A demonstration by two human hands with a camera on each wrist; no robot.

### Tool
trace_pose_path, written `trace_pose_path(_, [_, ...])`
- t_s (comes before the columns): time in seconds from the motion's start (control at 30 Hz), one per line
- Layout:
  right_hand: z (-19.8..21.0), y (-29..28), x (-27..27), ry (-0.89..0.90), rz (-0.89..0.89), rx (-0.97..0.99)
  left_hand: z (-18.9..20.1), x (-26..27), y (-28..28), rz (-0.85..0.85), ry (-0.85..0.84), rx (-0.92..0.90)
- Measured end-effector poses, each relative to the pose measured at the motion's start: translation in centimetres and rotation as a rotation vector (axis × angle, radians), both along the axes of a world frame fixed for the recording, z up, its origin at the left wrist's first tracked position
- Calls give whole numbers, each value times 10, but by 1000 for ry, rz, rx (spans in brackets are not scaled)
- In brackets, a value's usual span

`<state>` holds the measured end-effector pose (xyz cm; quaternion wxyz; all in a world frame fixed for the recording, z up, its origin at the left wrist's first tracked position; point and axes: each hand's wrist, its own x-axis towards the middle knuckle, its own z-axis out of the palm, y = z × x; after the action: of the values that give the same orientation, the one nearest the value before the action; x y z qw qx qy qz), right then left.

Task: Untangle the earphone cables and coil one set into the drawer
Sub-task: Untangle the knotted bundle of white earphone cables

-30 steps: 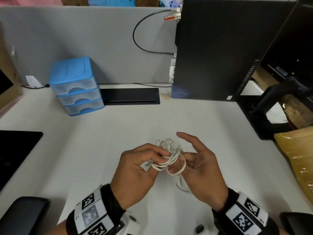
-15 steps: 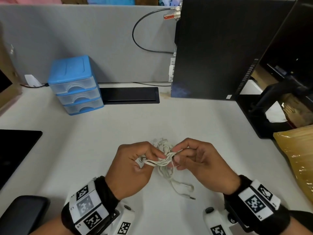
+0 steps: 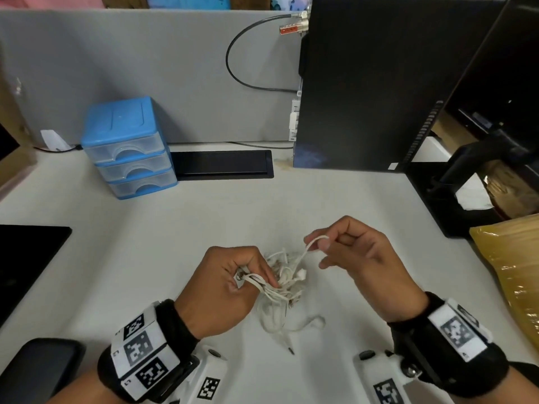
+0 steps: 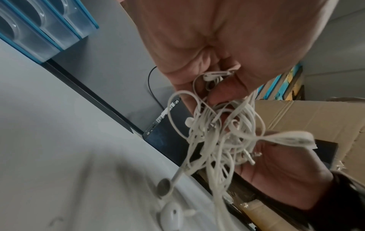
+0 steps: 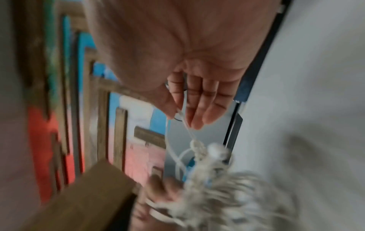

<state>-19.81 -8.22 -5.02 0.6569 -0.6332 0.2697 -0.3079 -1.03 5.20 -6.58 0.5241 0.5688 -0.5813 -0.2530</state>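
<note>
A tangle of white earphone cables [image 3: 284,279] hangs just above the white desk [image 3: 204,228], with a loose end and its plug [image 3: 290,349] trailing on the desk. My left hand [image 3: 230,287] grips one side of the tangle [image 4: 217,132], fingers curled round several loops. My right hand [image 3: 350,255] is raised to the right and pinches a single loop [image 3: 313,242] pulled out of the bundle [image 5: 187,125]. Two earbuds [image 4: 164,187] dangle near the desk in the left wrist view. The blue three-drawer unit [image 3: 128,147] stands at the back left, all drawers closed.
A black computer tower [image 3: 364,83] stands at the back right, a black cable tray [image 3: 224,164] beside the drawers. A monitor arm base [image 3: 455,185] and a yellow bag [image 3: 513,272] lie at the right. A dark pad [image 3: 26,258] lies at the left edge.
My right hand has moved up and to the right, drawing one cable loop out of the tangle. The left hand keeps its grip on the bundle, which has dropped slightly lower.
</note>
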Motion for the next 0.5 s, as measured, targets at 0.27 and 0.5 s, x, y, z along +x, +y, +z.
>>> trace_pose_path(0.27, [0, -3, -9, 429, 9, -649, -6, 8, -2, -15, 32, 148])
trace_pose_path(0.5, [17, -25, -7, 260, -319, 277, -9, 18, -8, 72, 182, 182])
